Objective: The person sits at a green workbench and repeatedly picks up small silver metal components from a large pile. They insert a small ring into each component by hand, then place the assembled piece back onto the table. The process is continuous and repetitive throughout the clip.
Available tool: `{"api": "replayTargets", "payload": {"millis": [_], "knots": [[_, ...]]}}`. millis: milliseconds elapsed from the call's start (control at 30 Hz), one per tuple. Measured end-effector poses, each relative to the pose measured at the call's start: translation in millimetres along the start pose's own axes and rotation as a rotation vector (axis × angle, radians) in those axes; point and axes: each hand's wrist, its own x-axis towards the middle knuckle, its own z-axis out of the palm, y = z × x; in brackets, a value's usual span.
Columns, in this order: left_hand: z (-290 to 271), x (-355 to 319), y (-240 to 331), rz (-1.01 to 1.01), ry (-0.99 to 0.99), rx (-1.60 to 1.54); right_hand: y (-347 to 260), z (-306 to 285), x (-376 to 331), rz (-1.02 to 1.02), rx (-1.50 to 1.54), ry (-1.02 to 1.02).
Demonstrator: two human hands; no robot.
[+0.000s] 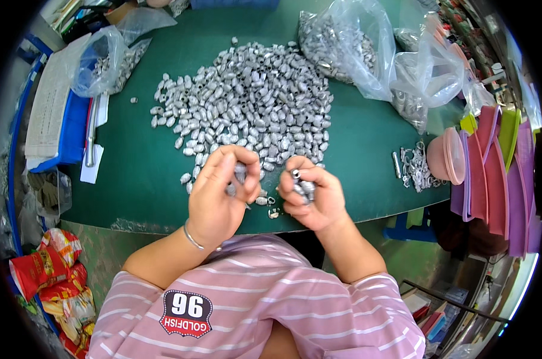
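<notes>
A wide pile of small silver-grey barrel-shaped metal beads (253, 96), many with a hole through them, covers the middle of the green table (367, 149). My left hand (214, 188) is at the pile's near edge, its fingers curled round a few beads, partly hidden and slightly blurred. Opposite it, my right hand (320, 194) is closed on several of the same beads, with one held up near the thumb and its hole showing. Between the hands, a loose bead (261, 201) and small pale bits (274, 213) lie near the table's front edge.
Clear plastic bags of beads (337, 48) stand at the far right, another bag (106, 66) at the left by a blue tray (75, 131). At the right are a pink cup (445, 157), small metal parts (416, 167) and pink and purple bins (492, 179).
</notes>
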Motion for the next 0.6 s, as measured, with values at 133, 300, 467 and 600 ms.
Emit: {"api": "replayTargets", "payload": {"millis": [133,300,467,600], "knots": [[14.3,27.1,-22.0,0.68,-0.334,1.13,22.3,34.0,21.2,-0.129,0.05,0.356],[26.5,26.3,-15.7,0.752,-0.251,1.219,15.6,49.1,22.0,-0.214,0.16,0.493],[3.6,13.2,11.5,0.619,-0.12,1.079,-82.5,57.7,29.2,-0.624,-0.127,0.115],[-6.1,0.3,18.7,0.559,-0.066,1.091,-194.4,75.8,71.4,-1.183,-0.791,0.248]]}}
